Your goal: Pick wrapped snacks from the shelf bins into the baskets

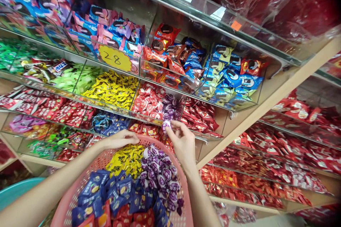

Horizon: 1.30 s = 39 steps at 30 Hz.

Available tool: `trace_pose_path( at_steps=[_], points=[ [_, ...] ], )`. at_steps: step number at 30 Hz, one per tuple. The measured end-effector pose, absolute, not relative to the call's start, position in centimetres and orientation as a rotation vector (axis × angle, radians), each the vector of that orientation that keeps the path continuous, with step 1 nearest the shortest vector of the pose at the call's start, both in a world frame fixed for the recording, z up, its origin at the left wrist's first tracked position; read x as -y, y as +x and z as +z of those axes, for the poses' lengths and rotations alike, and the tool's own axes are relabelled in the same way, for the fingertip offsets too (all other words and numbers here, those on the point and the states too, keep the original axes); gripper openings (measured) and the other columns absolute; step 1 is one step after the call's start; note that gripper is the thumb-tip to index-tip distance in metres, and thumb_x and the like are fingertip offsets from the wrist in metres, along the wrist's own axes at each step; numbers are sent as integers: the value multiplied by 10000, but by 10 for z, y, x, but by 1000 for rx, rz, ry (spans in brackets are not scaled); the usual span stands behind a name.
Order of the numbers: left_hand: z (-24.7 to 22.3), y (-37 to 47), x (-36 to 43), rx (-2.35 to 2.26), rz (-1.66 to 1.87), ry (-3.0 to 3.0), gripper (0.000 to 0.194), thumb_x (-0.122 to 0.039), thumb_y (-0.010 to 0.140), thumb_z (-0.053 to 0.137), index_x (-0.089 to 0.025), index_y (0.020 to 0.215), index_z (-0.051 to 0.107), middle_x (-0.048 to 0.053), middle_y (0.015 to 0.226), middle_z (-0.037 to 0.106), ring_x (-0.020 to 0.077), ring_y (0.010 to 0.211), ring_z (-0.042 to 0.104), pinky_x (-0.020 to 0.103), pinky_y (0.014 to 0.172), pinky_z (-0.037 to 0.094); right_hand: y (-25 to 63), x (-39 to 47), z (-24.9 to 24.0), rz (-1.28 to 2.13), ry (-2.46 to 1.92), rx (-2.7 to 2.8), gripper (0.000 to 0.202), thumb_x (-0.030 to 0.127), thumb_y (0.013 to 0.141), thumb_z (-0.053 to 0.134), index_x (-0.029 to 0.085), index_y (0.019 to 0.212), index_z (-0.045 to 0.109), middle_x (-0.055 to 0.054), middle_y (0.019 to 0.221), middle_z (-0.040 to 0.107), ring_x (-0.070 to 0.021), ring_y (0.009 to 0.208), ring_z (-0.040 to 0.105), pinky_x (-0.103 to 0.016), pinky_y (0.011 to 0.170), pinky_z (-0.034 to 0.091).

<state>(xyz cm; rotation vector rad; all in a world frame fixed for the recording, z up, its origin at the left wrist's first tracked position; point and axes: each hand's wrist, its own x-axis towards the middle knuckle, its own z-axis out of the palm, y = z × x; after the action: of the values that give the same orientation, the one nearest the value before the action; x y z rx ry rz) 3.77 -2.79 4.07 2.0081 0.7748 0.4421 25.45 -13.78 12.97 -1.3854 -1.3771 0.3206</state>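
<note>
Pinching a purple-and-white sweet (166, 125) between thumb and fingers, the person's right hand (184, 143) is raised at the far right edge of a pink basket (65, 193). The left hand (119, 139) is well apart from it, its bent fingers resting at the basket's far rim; how firmly they grip cannot be told.

Inside the basket, more purple-and-white sweets (163, 177) are heaped on the right, just below the right hand. Yellow sweets (125, 159) lie beside them, near the left hand. Dark blue packets (118, 195) fill the middle, and red packets (133, 218) lie at the near edge, cut off by the bottom of the view.

Beyond the basket stand tilted shelves with clear dividers. Directly behind the held sweet, a compartment holds red-and-white sweets (149, 101) on its left and purple sweets (170, 104) on its right. To its left is a yellow pile (112, 88); to its right, a red pile (198, 113). One shelf higher are blue-and-pink packets (114, 30), with a yellow tag (115, 58) reading "28" on the front.

Right of a slanting wooden panel (266, 110), further shelves hold mostly red packaging (279, 149). At lower left, a teal basin (18, 189) is partly visible.
</note>
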Motion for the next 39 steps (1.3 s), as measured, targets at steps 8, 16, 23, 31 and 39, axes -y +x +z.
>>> trace_pose_path(
  at_steps=[8, 16, 23, 31, 39],
  points=[
    [39, 38, 30, -710, 466, 1988, 420, -533, 817, 530, -186, 1009, 669, 42, 1036, 689, 222, 967, 594, 277, 853, 411, 244, 145, 42, 1414, -1040, 764, 287, 424, 622, 772, 212, 769, 648, 61, 596, 495, -68, 507, 382, -212, 476, 295],
    [37, 36, 29, -718, 435, 2047, 454, -568, 831, 490, -169, 849, 704, 5, 795, 676, 179, 756, 582, 232, 674, 397, 226, 144, 6, 1602, -1046, 677, 278, 370, 621, 794, 219, 816, 664, 33, 716, 627, -91, 639, 539, -225, 635, 434],
    [29, 34, 23, -580, 435, 2112, 375, -509, 781, 607, -154, 826, 717, 22, 825, 694, 160, 769, 595, 219, 703, 423, 213, 145, 3, 1586, -1100, 778, 311, 358, 607, 811, 198, 841, 682, 18, 758, 664, -84, 674, 577, -228, 705, 440],
    [25, 34, 19, -491, 445, 2125, 283, -451, 756, 667, -177, 784, 731, 34, 887, 696, 168, 852, 608, 235, 807, 434, 211, 142, 3, 1565, -1150, 804, 391, 403, 544, 829, 199, 833, 662, 14, 751, 671, -94, 659, 593, -242, 691, 451],
    [33, 33, 21, -644, 358, 2094, 367, -517, 833, 550, -203, 931, 715, 23, 966, 711, 203, 919, 626, 249, 796, 437, 263, 161, 36, 1206, -1312, 1057, 366, 440, 619, 769, 193, 875, 684, -12, 799, 691, -134, 707, 594, -285, 719, 457]
  ],
)
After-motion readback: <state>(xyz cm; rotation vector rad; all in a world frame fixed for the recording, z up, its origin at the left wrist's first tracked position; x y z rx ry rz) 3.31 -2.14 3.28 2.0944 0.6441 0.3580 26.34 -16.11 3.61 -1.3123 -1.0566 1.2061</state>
